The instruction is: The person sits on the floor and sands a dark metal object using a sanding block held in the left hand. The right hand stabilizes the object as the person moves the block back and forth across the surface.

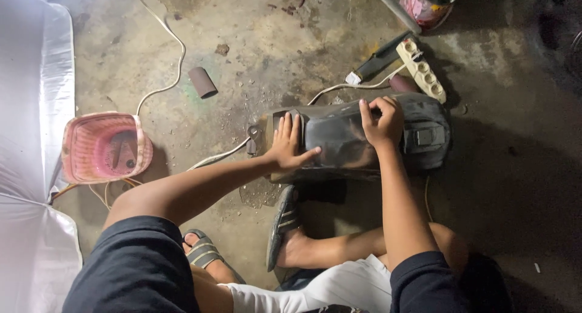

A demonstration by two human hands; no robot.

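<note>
A dark, curved panel [345, 140], like a vehicle body part, lies on the concrete floor in front of me. My left hand [286, 144] rests flat on its left end with the fingers spread. My right hand [382, 120] presses on the panel's upper middle with the fingers curled; whether something small is under them is hidden. A black ribbed fitting [425, 136] sits at the panel's right end.
A pink plastic basket [104, 147] stands at the left beside a silvery sheet [30, 107]. A white power strip [421, 69] and its cable [176, 52] lie behind the panel. A brown roll [202, 82] and a paint tin [429, 3] sit farther back. My sandalled feet [282, 225] are under the panel.
</note>
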